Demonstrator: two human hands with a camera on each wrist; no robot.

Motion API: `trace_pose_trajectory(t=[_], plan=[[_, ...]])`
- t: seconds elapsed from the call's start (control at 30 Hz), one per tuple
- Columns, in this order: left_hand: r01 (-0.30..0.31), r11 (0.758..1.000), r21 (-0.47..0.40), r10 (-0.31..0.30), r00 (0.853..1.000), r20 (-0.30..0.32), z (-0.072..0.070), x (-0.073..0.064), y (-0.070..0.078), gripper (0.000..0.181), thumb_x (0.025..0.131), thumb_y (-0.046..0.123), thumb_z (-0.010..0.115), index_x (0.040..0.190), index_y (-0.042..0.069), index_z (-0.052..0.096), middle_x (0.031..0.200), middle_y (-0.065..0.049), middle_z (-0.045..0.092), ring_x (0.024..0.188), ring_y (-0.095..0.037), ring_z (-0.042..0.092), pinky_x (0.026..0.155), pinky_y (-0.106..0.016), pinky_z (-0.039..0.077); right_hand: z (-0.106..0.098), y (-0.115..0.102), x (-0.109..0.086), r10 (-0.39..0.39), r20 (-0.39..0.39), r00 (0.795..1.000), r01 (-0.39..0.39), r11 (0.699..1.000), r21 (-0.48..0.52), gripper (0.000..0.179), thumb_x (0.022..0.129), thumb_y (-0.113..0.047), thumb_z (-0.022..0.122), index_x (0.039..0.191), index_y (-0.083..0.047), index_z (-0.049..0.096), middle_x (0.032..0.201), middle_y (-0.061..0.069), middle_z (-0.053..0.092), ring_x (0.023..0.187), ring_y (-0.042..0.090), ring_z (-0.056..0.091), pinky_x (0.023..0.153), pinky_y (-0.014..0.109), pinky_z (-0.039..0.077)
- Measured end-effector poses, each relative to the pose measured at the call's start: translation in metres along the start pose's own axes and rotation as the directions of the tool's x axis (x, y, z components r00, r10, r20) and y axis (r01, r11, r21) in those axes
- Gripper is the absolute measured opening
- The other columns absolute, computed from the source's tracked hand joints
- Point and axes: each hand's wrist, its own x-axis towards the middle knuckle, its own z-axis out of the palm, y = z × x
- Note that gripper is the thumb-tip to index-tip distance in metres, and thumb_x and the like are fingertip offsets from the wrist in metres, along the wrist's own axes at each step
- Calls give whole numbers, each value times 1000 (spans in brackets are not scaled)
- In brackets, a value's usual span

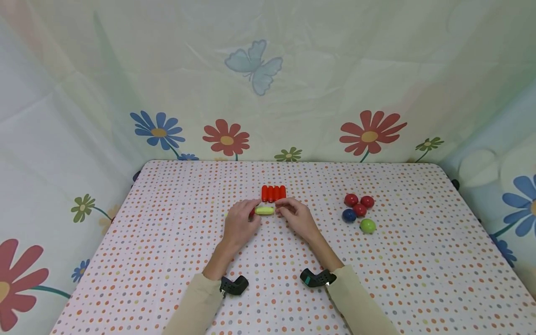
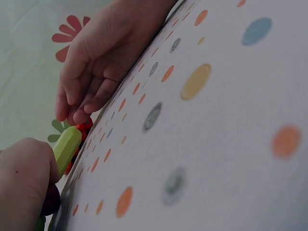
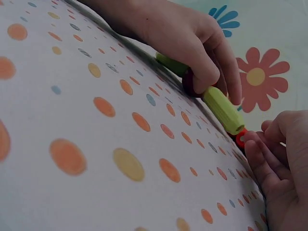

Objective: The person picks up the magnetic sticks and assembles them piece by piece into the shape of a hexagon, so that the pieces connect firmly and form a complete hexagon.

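Observation:
My left hand (image 1: pixel 242 221) pinches a yellow-green ridged oblong piece (image 1: pixel 264 211) near its left end, just above the spotted tabletop. Under that hand's fingers is a dark red ball (image 3: pixel 191 83), and past it a green piece (image 3: pixel 171 63) shows in the right wrist view. The hand covers part of both. My right hand (image 1: pixel 298 218) is by the free end of the yellow-green piece, its fingers loosely bent and seemingly holding nothing. Behind both hands lies a row of several bright red oblong pieces (image 1: pixel 273 193), side by side.
On the right of the table are three dark red balls (image 1: pixel 351 200), a dark blue ball (image 1: pixel 349 215) and a light green ball (image 1: pixel 367 226), in a loose cluster. The dotted cloth (image 1: pixel 188 279) covers the table, and a flowered curtain (image 1: pixel 293 102) hangs behind its far edge.

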Motion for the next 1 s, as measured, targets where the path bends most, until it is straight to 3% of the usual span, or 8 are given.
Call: trace_pose_trajectory(t=[0.33, 0.57, 0.8, 1.0], plan=[[65, 995, 69, -71, 994, 80, 2, -1, 0, 33, 86, 11, 61, 117, 18, 70, 116, -3, 66, 112, -24, 59, 95, -42, 45, -1, -10, -2, 18, 6, 1000, -18, 999, -37, 23, 97, -2, 51, 114, 4, 64, 102, 23, 68, 94, 35, 66, 73, 16, 50], [82, 991, 104, -96, 986, 137, 1, 0, 1, 31, 89, 28, 70, 119, 19, 68, 119, -3, 63, 114, -23, 56, 97, -41, 43, -1, -1, -1, -19, -3, 1000, 19, 999, -29, 19, 98, -6, 52, 109, -2, 67, 94, 16, 70, 82, 19, 65, 69, 16, 50], [68, 992, 106, -85, 983, 163, 0, -1, 0, 27, 93, 32, 64, 116, 20, 66, 121, -3, 62, 116, -23, 54, 97, -41, 41, -1, 1, 1, -15, -8, 1000, 15, 1000, 8, 18, 97, -7, 53, 108, -3, 67, 95, 14, 70, 80, 13, 66, 69, 19, 55], [51, 990, 132, -74, 981, 177, 0, 0, 1, 29, 95, 34, 60, 119, 19, 64, 123, -4, 61, 117, -23, 54, 96, -40, 41, -1, 1, 1, -22, -6, 1000, 22, 1000, 14, 19, 98, -8, 54, 110, -1, 67, 101, 18, 69, 84, 23, 68, 72, 25, 57]])
